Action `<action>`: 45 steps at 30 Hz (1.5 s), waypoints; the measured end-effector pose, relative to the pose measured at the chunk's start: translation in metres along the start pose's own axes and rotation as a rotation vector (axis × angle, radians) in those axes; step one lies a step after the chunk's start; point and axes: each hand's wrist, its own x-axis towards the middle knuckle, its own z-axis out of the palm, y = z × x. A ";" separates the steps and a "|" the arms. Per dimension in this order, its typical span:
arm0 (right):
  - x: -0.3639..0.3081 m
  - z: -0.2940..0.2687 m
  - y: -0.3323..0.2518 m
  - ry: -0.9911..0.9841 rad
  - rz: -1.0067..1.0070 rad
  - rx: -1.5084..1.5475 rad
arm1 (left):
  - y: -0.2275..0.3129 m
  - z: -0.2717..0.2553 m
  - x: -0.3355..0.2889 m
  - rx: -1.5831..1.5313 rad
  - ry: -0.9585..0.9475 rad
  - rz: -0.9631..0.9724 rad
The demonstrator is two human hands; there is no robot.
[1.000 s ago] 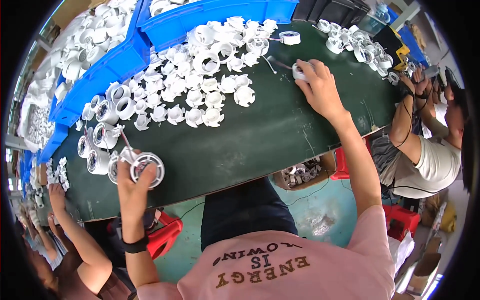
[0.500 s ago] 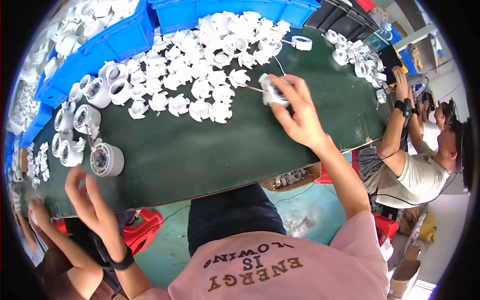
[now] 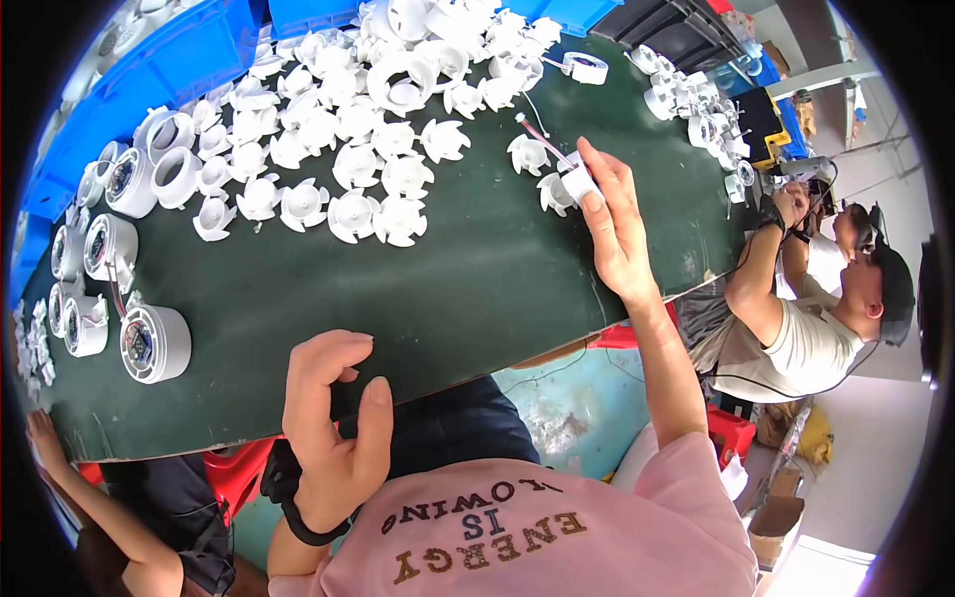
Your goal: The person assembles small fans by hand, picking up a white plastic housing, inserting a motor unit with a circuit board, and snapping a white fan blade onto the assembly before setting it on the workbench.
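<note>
Between the fingers and thumb of my right hand point(image 3: 622, 234) is a small white ring-shaped housing point(image 3: 579, 183), with a thin reddish wire and a white plug trailing from it. Two white fan blades point(image 3: 527, 154) lie on the table just left of that hand, one partly behind the housing. My left hand point(image 3: 333, 423) hovers at the table's near edge, fingers curved and apart from the thumb, nothing in it. Off to its left, a larger white round housing point(image 3: 156, 343) with electronics inside stands among similar ones, joined to another by a wire.
Many white fan blades point(image 3: 353, 214) cover the middle of the green table point(image 3: 298, 289). Blue bins point(image 3: 179, 60) and a black crate point(image 3: 671, 40) line the far side. A wired ring point(image 3: 585, 68) and more white housings point(image 3: 701, 129) lie right. Co-workers sit on both sides.
My right hand has lifted and turned the white housing, and fan blades now show beside it. My left hand has moved right, away from the large housings. The whole view has shifted.
</note>
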 end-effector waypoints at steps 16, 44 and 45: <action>0.014 -0.004 -0.035 -0.122 -0.008 0.105 | 0.023 0.019 0.006 -0.048 -0.201 -0.005; -0.006 0.026 -0.136 -0.429 -0.174 0.226 | 0.046 -0.014 0.019 -0.389 -0.105 -0.434; -0.012 0.031 -0.134 -0.411 -0.126 0.356 | 0.046 -0.011 0.020 -0.337 -0.088 -0.443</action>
